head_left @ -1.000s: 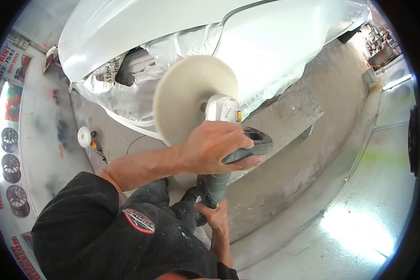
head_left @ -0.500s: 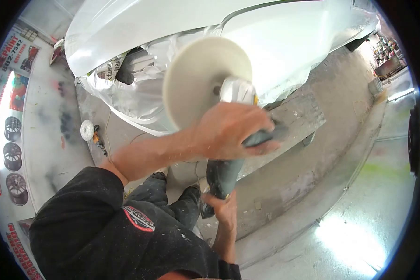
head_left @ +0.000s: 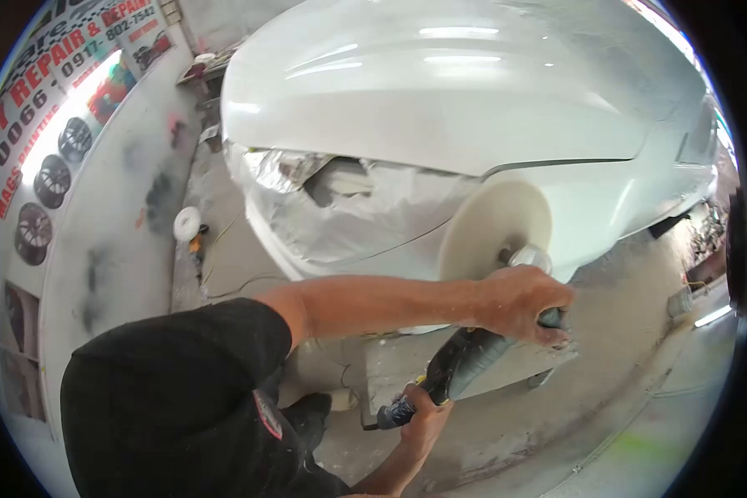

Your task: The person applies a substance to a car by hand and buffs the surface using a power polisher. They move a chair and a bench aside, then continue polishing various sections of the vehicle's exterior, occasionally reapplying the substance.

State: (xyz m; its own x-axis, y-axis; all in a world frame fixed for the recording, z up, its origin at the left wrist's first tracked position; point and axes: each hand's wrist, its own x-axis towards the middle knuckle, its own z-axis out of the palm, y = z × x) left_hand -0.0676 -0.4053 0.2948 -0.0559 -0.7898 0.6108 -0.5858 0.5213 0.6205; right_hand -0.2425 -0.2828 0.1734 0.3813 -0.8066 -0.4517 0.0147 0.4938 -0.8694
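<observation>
I hold a grey polisher (head_left: 466, 363) in both hands. My left hand (head_left: 524, 304) is stretched out and closed over its front handle, just behind the round cream pad (head_left: 490, 231). Lower down, my right hand (head_left: 428, 415) grips the rear of the tool's body. The pad stands on edge against the side of a white car (head_left: 440, 100), below the bonnet line. Left of the pad, clear plastic sheeting (head_left: 357, 212) covers the car's front corner.
A second pad tool (head_left: 187, 223) lies on the concrete floor by the wall, with a cord trailing from it. The wall on the left (head_left: 100, 249) carries posters of wheels (head_left: 51, 178). Clutter stands at the far right edge (head_left: 705, 241).
The polisher has moved right and away from me, and its pad now meets the car's side. My left arm has stretched out. My view has swung up over the bonnet.
</observation>
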